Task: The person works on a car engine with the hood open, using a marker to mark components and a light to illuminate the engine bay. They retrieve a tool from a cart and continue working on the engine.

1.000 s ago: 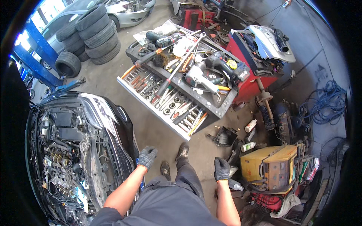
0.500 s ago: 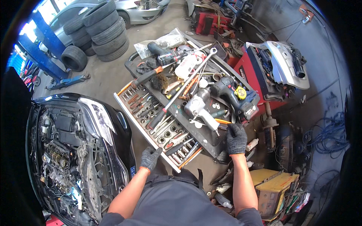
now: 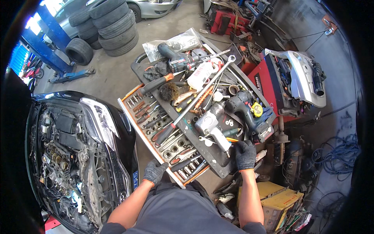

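My left hand [image 3: 155, 171], in a dark knit glove, has its fingers curled over the front edge of the open drawer [image 3: 146, 138], which holds sockets [image 3: 174, 149], ratchets and wrenches. My gloved right hand [image 3: 245, 155] grips the edge of the cart's black top tray [image 3: 218, 165]. Just left of it lies a silver air impact wrench [image 3: 211, 125], with a cordless tool [image 3: 239, 104] and yellow tape measure [image 3: 256, 109] beyond. A long wrench [image 3: 209, 86] lies diagonally across the piled top, near a bristly brush [image 3: 169, 92] and white bottle [image 3: 198, 76].
An open-hooded dark car [image 3: 74, 156] flanks me on the left, with stacked tires [image 3: 117, 35] and a blue lift post [image 3: 48, 52] behind. Right are a red tool cabinet [image 3: 263, 85] carrying a silver panel, a yellow machine [image 3: 278, 197] and blue coiled hose [image 3: 335, 154].
My hands have reached forward from beside my legs onto the cart. The cart and its open drawer sit nearer my body, and the drawer now hides my shoes.
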Available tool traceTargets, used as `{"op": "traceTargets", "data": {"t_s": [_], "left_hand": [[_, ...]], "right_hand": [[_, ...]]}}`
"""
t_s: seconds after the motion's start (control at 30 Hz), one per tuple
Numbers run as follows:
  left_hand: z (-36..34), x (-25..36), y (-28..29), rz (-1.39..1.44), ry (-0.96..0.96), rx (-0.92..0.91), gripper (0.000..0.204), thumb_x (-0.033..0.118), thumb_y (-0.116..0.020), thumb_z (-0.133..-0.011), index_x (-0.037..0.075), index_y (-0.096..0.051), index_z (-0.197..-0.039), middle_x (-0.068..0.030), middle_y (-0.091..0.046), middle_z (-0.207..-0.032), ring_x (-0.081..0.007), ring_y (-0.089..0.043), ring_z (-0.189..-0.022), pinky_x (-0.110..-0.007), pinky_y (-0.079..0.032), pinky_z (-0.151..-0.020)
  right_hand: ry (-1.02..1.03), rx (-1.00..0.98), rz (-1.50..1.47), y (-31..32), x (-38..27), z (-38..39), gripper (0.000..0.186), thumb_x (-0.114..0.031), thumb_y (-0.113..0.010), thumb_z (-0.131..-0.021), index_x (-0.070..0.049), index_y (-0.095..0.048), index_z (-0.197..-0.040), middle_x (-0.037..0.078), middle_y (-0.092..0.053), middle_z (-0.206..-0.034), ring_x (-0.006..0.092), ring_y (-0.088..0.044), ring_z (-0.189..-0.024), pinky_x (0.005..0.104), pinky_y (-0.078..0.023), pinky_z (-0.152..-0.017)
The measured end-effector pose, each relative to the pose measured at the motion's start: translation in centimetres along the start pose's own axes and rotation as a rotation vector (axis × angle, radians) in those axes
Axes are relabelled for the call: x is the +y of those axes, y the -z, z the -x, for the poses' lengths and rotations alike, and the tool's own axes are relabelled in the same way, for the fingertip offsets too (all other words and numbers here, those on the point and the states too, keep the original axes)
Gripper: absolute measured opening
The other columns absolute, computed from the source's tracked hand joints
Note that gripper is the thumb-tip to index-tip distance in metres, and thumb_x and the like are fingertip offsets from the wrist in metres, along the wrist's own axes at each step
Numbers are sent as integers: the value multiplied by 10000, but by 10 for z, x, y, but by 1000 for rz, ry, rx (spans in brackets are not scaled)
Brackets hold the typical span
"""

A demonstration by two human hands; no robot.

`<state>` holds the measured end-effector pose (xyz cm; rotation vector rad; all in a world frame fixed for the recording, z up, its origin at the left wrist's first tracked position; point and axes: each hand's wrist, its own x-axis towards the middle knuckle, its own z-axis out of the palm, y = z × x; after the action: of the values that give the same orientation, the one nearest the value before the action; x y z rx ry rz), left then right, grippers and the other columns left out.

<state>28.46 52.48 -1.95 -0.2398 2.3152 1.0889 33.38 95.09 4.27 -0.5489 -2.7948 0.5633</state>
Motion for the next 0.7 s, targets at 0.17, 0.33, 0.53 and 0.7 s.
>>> {"op": "traceTargets", "data": {"t_s": [0.17, 0.33, 0.53, 0.7], "left_hand": [[4, 13, 7, 73, 25, -59, 401, 321, -821, -986, -4, -780, -1218, -197, -842, -1051, -300, -805, -956, -418, -596, -885], [5, 26, 13, 26, 79, -96, 408, 329, -831, -983, -3, -787, -1216, -195, -844, -1056, -291, -807, -957, -421, -597, -889], [2, 36, 16, -15, 55, -111, 401, 366, -830, -981, 10, -807, -1165, -196, -837, -1023, -307, -798, -924, -422, -595, -879], [-1, 36, 14, -39, 51, -107, 431, 404, -832, -975, 18, -810, -1164, -195, -835, -1014, -322, -796, -919, -432, -593, -874]], "right_hand": [[64, -97, -13, 11, -4, 0, 181, -215, -819, -900, -94, -848, -1032, 180, -737, -1078, 422, -698, -1019, 522, -555, -909], [70, -110, -88, 16, -10, 2, 234, -189, -897, -837, -102, -859, -1050, 146, -712, -1064, 381, -668, -1056, 503, -534, -940], [118, -62, -105, 16, -11, 1, 211, -210, -884, -860, -100, -850, -1037, 156, -724, -1023, 392, -690, -992, 499, -549, -894], [88, -67, -164, 13, -6, 4, 180, -193, -873, -862, -89, -844, -1005, 153, -729, -1031, 386, -696, -1007, 493, -550, -917]]}}
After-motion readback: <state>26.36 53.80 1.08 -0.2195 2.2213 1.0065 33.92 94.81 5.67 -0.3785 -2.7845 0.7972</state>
